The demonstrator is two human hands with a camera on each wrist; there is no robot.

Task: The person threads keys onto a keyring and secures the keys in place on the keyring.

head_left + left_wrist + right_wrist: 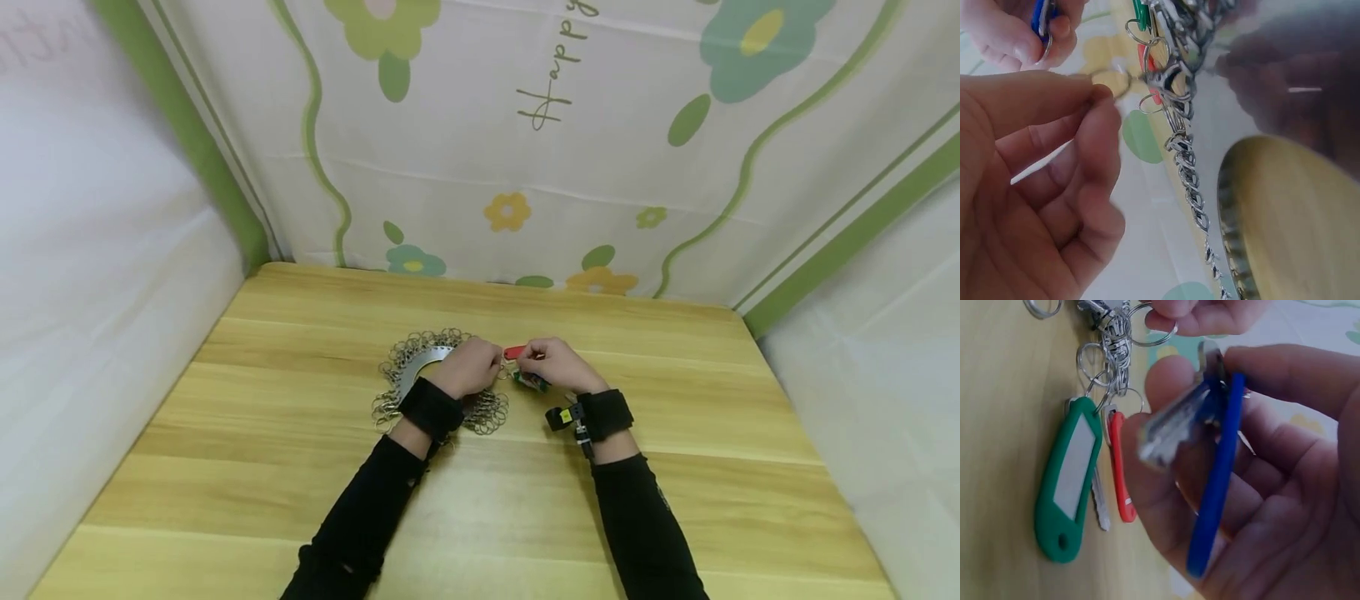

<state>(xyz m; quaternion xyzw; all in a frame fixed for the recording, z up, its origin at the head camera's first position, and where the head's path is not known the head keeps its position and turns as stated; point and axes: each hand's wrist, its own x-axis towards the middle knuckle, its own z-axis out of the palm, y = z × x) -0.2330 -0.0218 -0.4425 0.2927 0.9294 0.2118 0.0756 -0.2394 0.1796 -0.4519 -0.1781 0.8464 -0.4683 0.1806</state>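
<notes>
A silver metal ring plate (410,375) lies on the table, its edge hung with many small clips and split rings. Over its right side, my left hand (471,368) pinches one split ring (1129,82) between thumb and forefinger; that ring joins a clip at the plate's edge. Just to the right, my right hand (561,364) holds a blue key tag (1217,487) with a silver key (1175,428) beside it. Between the hands, a green key tag (1069,481) and a red key tag (1120,465) hang from rings by the plate, a key showing behind the green one.
The wooden table (525,517) ends at a white fabric wall (450,150) with printed flowers. Similar white cloth walls stand at left and right. A black strap with a small device (567,417) sits on the right wrist.
</notes>
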